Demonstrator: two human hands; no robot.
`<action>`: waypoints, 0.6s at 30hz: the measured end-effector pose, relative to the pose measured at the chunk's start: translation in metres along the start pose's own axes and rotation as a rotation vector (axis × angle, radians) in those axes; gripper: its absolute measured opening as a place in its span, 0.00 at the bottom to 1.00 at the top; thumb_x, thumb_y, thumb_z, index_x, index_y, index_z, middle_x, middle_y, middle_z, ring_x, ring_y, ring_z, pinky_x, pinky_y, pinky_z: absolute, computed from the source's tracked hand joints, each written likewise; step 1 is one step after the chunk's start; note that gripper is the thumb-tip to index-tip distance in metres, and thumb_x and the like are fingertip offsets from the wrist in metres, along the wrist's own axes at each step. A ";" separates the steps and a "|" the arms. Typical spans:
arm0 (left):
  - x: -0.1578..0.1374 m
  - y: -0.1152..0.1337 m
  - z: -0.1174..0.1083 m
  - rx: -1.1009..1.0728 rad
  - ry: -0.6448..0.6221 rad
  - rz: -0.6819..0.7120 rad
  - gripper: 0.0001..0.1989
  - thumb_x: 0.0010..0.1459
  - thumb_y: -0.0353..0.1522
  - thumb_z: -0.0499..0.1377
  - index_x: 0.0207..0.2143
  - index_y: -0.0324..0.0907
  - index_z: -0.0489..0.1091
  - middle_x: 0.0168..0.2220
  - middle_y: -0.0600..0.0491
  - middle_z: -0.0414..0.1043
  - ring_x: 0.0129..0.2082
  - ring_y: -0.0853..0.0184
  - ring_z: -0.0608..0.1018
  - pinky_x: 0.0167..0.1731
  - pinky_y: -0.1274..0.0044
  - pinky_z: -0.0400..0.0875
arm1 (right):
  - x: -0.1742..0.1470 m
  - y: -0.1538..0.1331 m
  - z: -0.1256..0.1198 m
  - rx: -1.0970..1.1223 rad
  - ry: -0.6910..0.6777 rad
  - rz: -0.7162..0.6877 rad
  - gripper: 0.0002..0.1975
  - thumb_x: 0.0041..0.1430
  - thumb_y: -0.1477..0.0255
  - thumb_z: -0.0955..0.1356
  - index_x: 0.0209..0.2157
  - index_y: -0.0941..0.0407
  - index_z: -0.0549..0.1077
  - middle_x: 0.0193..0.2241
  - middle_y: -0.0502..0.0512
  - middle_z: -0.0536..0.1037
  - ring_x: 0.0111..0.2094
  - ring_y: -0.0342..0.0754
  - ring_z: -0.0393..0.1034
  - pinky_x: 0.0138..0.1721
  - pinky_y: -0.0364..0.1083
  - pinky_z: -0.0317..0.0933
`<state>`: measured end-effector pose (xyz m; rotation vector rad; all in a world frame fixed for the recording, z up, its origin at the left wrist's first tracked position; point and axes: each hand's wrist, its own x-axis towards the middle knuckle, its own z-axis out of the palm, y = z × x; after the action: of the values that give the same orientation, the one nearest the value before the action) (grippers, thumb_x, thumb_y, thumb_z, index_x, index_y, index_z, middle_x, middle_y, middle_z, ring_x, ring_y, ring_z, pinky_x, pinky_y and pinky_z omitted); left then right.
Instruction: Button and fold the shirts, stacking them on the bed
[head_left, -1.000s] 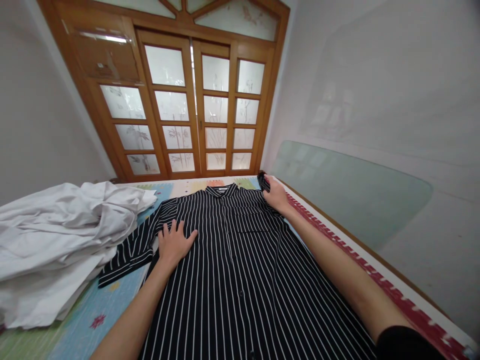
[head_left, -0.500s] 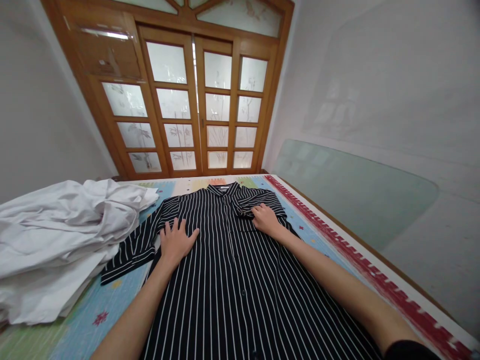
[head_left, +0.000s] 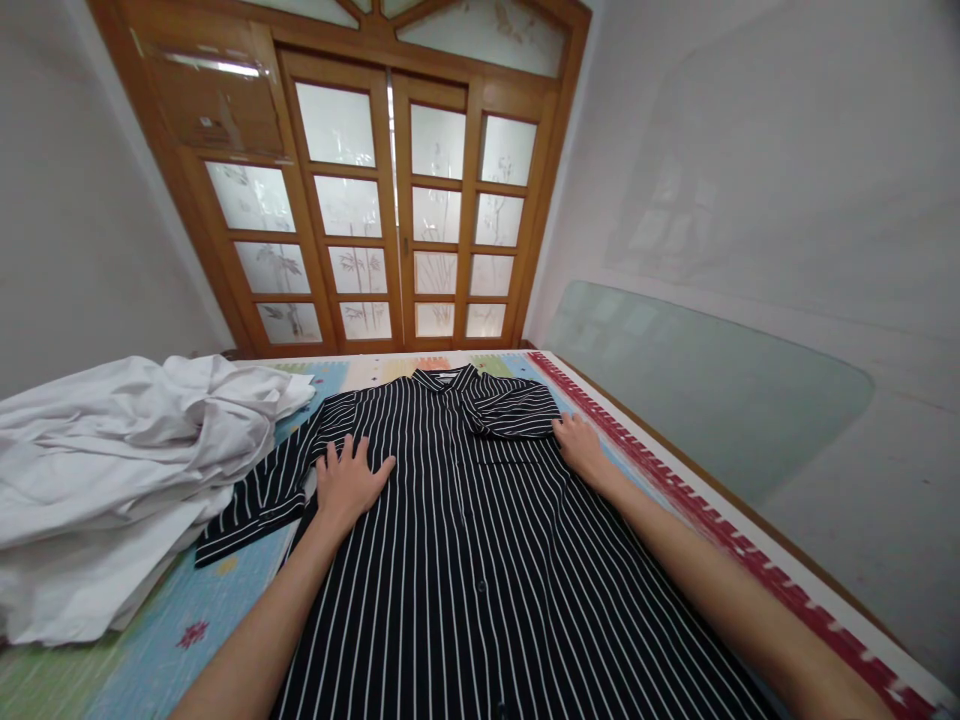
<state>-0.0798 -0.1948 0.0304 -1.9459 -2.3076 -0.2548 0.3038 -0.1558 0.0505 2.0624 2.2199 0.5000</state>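
Note:
A black shirt with white stripes [head_left: 450, 540] lies front up, its collar at the far end. My left hand [head_left: 349, 488] rests flat on the shirt's left side with fingers spread. The left sleeve [head_left: 259, 500] stretches out toward the lower left. Over the right side of the chest, the other sleeve [head_left: 517, 410] is folded inward. At the outer edge of that fold, my right hand [head_left: 583, 448] has its fingers curled on the striped cloth.
A heap of white cloth [head_left: 142, 450] lies at the left. Beneath everything is a patterned bed cover [head_left: 157, 625] with a red band along the right. A pale green panel [head_left: 697, 380] leans on the right wall. Wooden glazed doors [head_left: 397, 240] stand beyond the far edge.
My right hand has moved outward to the right, from the middle of the folded sleeve to its outer edge. My left hand stays nearly where it was.

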 end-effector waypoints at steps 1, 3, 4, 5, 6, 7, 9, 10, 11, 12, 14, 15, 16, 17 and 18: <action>0.000 0.000 0.000 -0.005 0.000 -0.001 0.38 0.61 0.51 0.45 0.64 0.34 0.60 0.67 0.38 0.55 0.66 0.40 0.57 0.60 0.55 0.53 | 0.001 0.002 0.000 0.013 -0.015 0.006 0.18 0.60 0.85 0.60 0.46 0.62 0.75 0.46 0.72 0.75 0.49 0.60 0.67 0.44 0.51 0.62; 0.001 0.000 0.001 -0.013 0.002 -0.001 0.38 0.61 0.51 0.45 0.64 0.34 0.60 0.67 0.38 0.55 0.66 0.40 0.57 0.60 0.55 0.53 | 0.005 0.003 -0.004 0.028 -0.032 0.022 0.16 0.58 0.84 0.62 0.45 0.62 0.76 0.46 0.72 0.75 0.51 0.63 0.66 0.46 0.54 0.61; 0.001 -0.001 0.001 -0.016 0.000 -0.003 0.38 0.61 0.51 0.45 0.64 0.34 0.60 0.67 0.38 0.55 0.66 0.40 0.57 0.61 0.55 0.53 | 0.008 0.002 -0.007 0.035 -0.025 0.030 0.16 0.57 0.83 0.62 0.45 0.62 0.76 0.46 0.72 0.75 0.51 0.64 0.66 0.47 0.55 0.61; 0.001 -0.001 0.001 -0.017 -0.003 -0.006 0.38 0.61 0.51 0.45 0.64 0.34 0.60 0.67 0.38 0.55 0.66 0.40 0.56 0.61 0.55 0.53 | 0.011 0.001 -0.010 0.047 -0.011 0.030 0.16 0.57 0.82 0.62 0.45 0.62 0.76 0.47 0.71 0.75 0.52 0.64 0.66 0.48 0.56 0.61; 0.001 -0.001 0.002 -0.017 -0.006 -0.009 0.38 0.61 0.51 0.46 0.64 0.34 0.60 0.67 0.38 0.55 0.66 0.40 0.56 0.61 0.56 0.52 | 0.015 -0.003 -0.014 0.071 0.006 0.016 0.17 0.57 0.82 0.62 0.45 0.62 0.76 0.48 0.70 0.75 0.52 0.63 0.66 0.48 0.56 0.60; 0.001 -0.001 0.002 -0.016 -0.005 -0.009 0.38 0.61 0.51 0.46 0.64 0.35 0.60 0.67 0.38 0.55 0.66 0.40 0.56 0.61 0.56 0.52 | 0.018 -0.007 -0.019 0.106 0.020 -0.004 0.17 0.57 0.82 0.62 0.45 0.61 0.76 0.48 0.69 0.76 0.51 0.62 0.66 0.49 0.54 0.60; 0.000 -0.001 0.002 -0.010 0.006 0.000 0.37 0.61 0.51 0.46 0.64 0.35 0.61 0.67 0.38 0.56 0.66 0.41 0.57 0.61 0.56 0.53 | 0.026 -0.022 -0.027 0.199 0.028 -0.044 0.16 0.60 0.80 0.61 0.45 0.60 0.77 0.47 0.65 0.77 0.50 0.58 0.68 0.50 0.51 0.59; 0.000 -0.001 0.002 -0.007 0.013 0.005 0.37 0.61 0.51 0.46 0.64 0.35 0.61 0.67 0.38 0.56 0.66 0.41 0.57 0.60 0.56 0.53 | 0.030 -0.031 -0.030 0.249 0.021 -0.058 0.15 0.62 0.77 0.61 0.44 0.60 0.77 0.46 0.64 0.78 0.49 0.56 0.69 0.50 0.49 0.59; 0.000 -0.001 0.002 -0.004 0.019 0.010 0.37 0.61 0.51 0.46 0.63 0.35 0.62 0.67 0.38 0.56 0.66 0.41 0.57 0.60 0.56 0.53 | 0.033 -0.042 -0.033 0.295 0.012 -0.063 0.15 0.65 0.74 0.60 0.43 0.59 0.77 0.45 0.63 0.78 0.49 0.55 0.69 0.49 0.48 0.60; -0.001 -0.001 0.001 -0.001 0.022 0.012 0.37 0.61 0.51 0.45 0.63 0.34 0.62 0.67 0.38 0.56 0.66 0.41 0.57 0.60 0.56 0.53 | 0.037 -0.053 -0.035 0.336 0.002 -0.061 0.16 0.67 0.69 0.59 0.43 0.59 0.77 0.44 0.63 0.78 0.48 0.54 0.70 0.48 0.48 0.60; -0.001 -0.001 0.001 0.002 0.018 0.007 0.37 0.62 0.51 0.45 0.63 0.34 0.62 0.67 0.38 0.56 0.66 0.41 0.57 0.60 0.56 0.53 | 0.044 -0.076 -0.038 0.401 -0.034 -0.051 0.22 0.67 0.59 0.59 0.43 0.59 0.77 0.45 0.63 0.78 0.48 0.56 0.71 0.46 0.49 0.62; -0.001 0.000 0.001 0.002 0.015 0.003 0.37 0.62 0.51 0.45 0.63 0.34 0.62 0.67 0.38 0.56 0.66 0.41 0.57 0.61 0.56 0.53 | 0.047 -0.087 -0.039 0.418 -0.054 -0.042 0.25 0.66 0.54 0.60 0.43 0.59 0.76 0.45 0.64 0.78 0.47 0.57 0.72 0.45 0.50 0.63; -0.001 0.000 0.000 0.002 0.010 -0.001 0.37 0.62 0.51 0.45 0.63 0.34 0.61 0.67 0.38 0.56 0.66 0.41 0.57 0.61 0.56 0.53 | 0.051 -0.097 -0.040 0.421 -0.074 -0.027 0.27 0.64 0.51 0.60 0.44 0.59 0.76 0.45 0.66 0.78 0.47 0.59 0.72 0.45 0.51 0.63; -0.001 0.000 0.000 0.001 0.003 -0.003 0.37 0.62 0.51 0.45 0.64 0.34 0.61 0.67 0.38 0.56 0.66 0.41 0.57 0.61 0.56 0.53 | 0.054 -0.105 -0.041 0.416 -0.093 -0.010 0.28 0.62 0.50 0.62 0.45 0.60 0.76 0.46 0.67 0.78 0.47 0.60 0.73 0.45 0.52 0.64; 0.000 0.000 0.001 0.001 -0.003 -0.005 0.38 0.62 0.51 0.45 0.64 0.34 0.61 0.67 0.38 0.56 0.66 0.41 0.57 0.61 0.56 0.53 | 0.058 -0.113 -0.042 0.407 -0.109 0.009 0.27 0.61 0.52 0.63 0.46 0.61 0.75 0.46 0.68 0.78 0.47 0.61 0.73 0.45 0.52 0.64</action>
<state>-0.0800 -0.1952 0.0298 -1.9421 -2.3145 -0.2515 0.1790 -0.1122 0.0680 2.2112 2.4035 -0.0755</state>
